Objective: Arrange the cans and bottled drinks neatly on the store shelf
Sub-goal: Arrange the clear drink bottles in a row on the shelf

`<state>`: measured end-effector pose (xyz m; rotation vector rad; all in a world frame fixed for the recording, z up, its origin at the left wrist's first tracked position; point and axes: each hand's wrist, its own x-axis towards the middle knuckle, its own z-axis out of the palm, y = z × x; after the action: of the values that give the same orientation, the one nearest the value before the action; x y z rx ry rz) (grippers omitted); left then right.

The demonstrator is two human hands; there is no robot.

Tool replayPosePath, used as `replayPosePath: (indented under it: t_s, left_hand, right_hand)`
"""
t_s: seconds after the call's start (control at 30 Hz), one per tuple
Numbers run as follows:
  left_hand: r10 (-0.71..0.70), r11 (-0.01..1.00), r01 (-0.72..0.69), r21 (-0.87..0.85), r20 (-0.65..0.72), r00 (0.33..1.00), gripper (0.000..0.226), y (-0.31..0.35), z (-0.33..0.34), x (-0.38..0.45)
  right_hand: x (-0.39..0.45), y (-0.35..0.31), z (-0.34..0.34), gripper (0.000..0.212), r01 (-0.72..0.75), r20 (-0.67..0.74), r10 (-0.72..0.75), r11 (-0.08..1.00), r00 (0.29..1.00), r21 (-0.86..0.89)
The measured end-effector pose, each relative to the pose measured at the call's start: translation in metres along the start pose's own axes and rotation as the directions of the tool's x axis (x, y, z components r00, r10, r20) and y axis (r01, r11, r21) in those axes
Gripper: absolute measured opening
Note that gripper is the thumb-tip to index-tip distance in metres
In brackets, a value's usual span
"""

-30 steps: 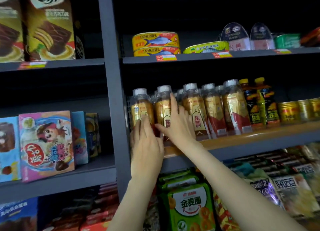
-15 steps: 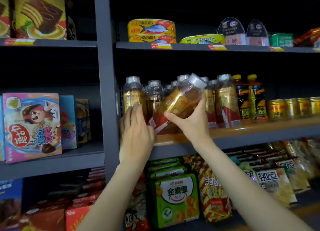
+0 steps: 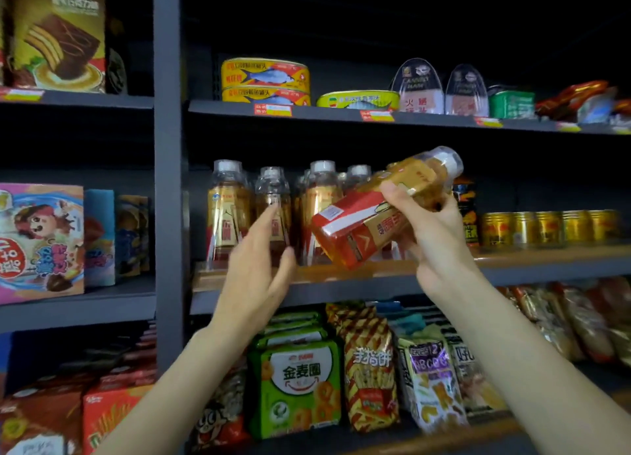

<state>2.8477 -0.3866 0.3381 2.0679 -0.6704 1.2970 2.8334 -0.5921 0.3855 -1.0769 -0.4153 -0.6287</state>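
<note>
A tilted bottle of amber drink is being gripped by the right hand in front of the middle shelf, cap up to the right, base low and left, fingers curled round its middle. The left hand is being held with fingers loosely spread, grasping nothing, in front of the standing bottles; whether they are being touched cannot be told. Gold cans are being kept in a row at the right. Fish tins are being stacked on the shelf above, snack bags below. The dark bottles are being half hidden behind the right hand, and the rear bottles are being lost in shadow.
</note>
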Motion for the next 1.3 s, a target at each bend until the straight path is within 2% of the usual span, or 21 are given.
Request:
replayPosePath:
  t_s: [0.07,0.13,0.2,0.27,0.3,0.4,0.47,0.53,0.63,0.73,0.8,0.9,1.0,1.07,1.17,1.23,1.3]
  left_hand:
    - [-0.078,0.953,0.130,-0.272,0.194,0.978,0.056,0.029,0.008,-0.002]
    - [-0.109,0.903,0.229,-0.364,0.321,0.941,0.063,0.043,0.016,0.000]
    - [-0.130,0.895,0.258,-0.364,0.340,0.931,0.070,0.048,0.018,0.003]
    - [-0.188,0.837,0.336,-0.431,0.349,0.918,0.071,0.050,0.016,0.005]
    - [-0.225,0.764,0.398,-0.509,0.367,0.902,0.068,0.051,0.013,0.006]
    - [-0.313,0.441,0.560,-0.701,0.465,0.828,0.054,0.052,0.005,0.008]
    - [-0.338,0.350,0.598,-0.721,0.499,0.798,0.050,0.051,0.003,0.008]
    - [-0.340,0.335,0.606,-0.722,0.507,0.792,0.048,0.051,0.001,0.008]
    - [-0.331,0.364,0.584,-0.726,0.485,0.809,0.048,0.049,-0.003,0.009]
    - [-0.325,0.431,0.553,-0.713,0.448,0.832,0.057,0.046,-0.006,0.009]
    - [-0.310,0.534,0.524,-0.663,0.423,0.851,0.063,0.049,-0.007,0.007]
    - [-0.247,0.749,0.415,-0.517,0.363,0.899,0.071,0.057,-0.002,0.004]
    - [-0.201,0.831,0.319,-0.456,0.289,0.936,0.073,0.061,0.006,0.002]
    - [-0.159,0.907,0.221,-0.358,0.194,0.968,0.074,0.060,0.010,0.001]
    - [-0.033,0.990,0.040,-0.135,0.050,0.998,0.077,0.063,0.013,0.003]
    - [0.076,0.997,-0.076,-0.004,0.028,0.997,0.079,0.066,0.013,0.004]
    - [0.144,0.988,-0.147,0.056,0.048,0.988,0.081,0.070,0.011,0.006]
  right_hand:
    - [-0.002,0.000,-0.005,0.091,0.005,0.002,-0.004,0.998,1.000,-0.065]
    - [-0.003,0.001,-0.008,0.083,0.009,0.003,-0.009,0.994,1.000,-0.105]
    - [-0.004,-0.001,-0.011,0.081,0.001,0.019,0.001,0.994,1.000,-0.113]
    - [-0.002,-0.006,-0.018,0.072,-0.029,0.050,0.036,0.992,0.998,-0.120]
    - [0.001,-0.009,-0.022,0.063,-0.054,0.082,0.063,0.993,0.995,-0.109]
    - [0.007,-0.019,-0.034,0.031,-0.091,0.204,0.098,0.995,0.974,-0.042]
    - [0.009,-0.021,-0.039,0.016,-0.074,0.253,0.082,0.996,0.964,-0.039]
    - [0.009,-0.020,-0.040,0.015,-0.071,0.279,0.076,0.997,0.957,-0.030]
    - [0.009,-0.017,-0.044,0.022,-0.097,0.330,0.088,0.995,0.940,0.011]
    - [0.007,-0.013,-0.049,0.025,-0.113,0.367,0.082,0.991,0.927,0.066]
    - [0.007,-0.012,-0.051,0.027,-0.095,0.377,0.057,0.992,0.924,0.082]
    - [0.006,-0.014,-0.052,0.030,-0.031,0.376,0.000,0.997,0.927,0.076]
    - [0.003,-0.016,-0.053,0.025,0.000,0.341,-0.027,0.997,0.940,0.080]
    - [0.001,-0.015,-0.053,0.022,-0.004,0.300,-0.021,0.996,0.954,0.084]
    - [0.000,-0.014,-0.052,0.021,-0.149,0.350,0.095,0.980,0.932,0.129]
    - [-0.002,-0.014,-0.050,0.038,-0.249,0.393,0.175,0.958,0.903,0.145]
    - [-0.002,-0.013,-0.051,0.047,-0.314,0.352,0.240,0.934,0.904,0.169]
